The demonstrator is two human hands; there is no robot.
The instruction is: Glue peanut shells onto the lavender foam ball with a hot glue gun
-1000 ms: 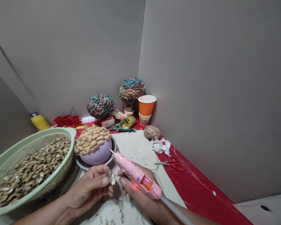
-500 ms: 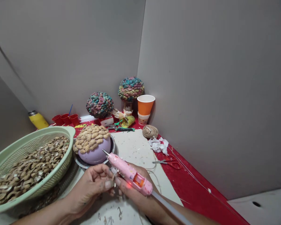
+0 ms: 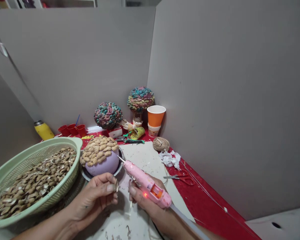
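Note:
My right hand [image 3: 150,196] is closed around a pink hot glue gun [image 3: 146,183] with a glue stick out of its rear and a red light lit. Its metal tip points toward a purple ball [image 3: 103,165] whose upper part is covered in peanut shells [image 3: 100,150]. The ball rests in a dark metal bowl [image 3: 121,166]. My left hand [image 3: 97,196] pinches a small piece of peanut shell [image 3: 116,186] between thumb and fingers, in front of the ball and left of the glue gun.
A green basket [image 3: 77,146] of peanut shells stands at left. Behind are two colourful shell-covered balls [image 3: 108,115], red cups [image 3: 72,129], a yellow bottle [image 3: 43,130], pliers [image 3: 133,141] and an orange cup [image 3: 156,115]. Twine [image 3: 161,144], crumpled tissue [image 3: 170,159] and red scissors [image 3: 182,177] lie right.
My hands have moved apart; earlier they met below the glue gun. The glue gun has shifted slightly right, and the shell piece stays in my left fingers. The camera has tilted up a little.

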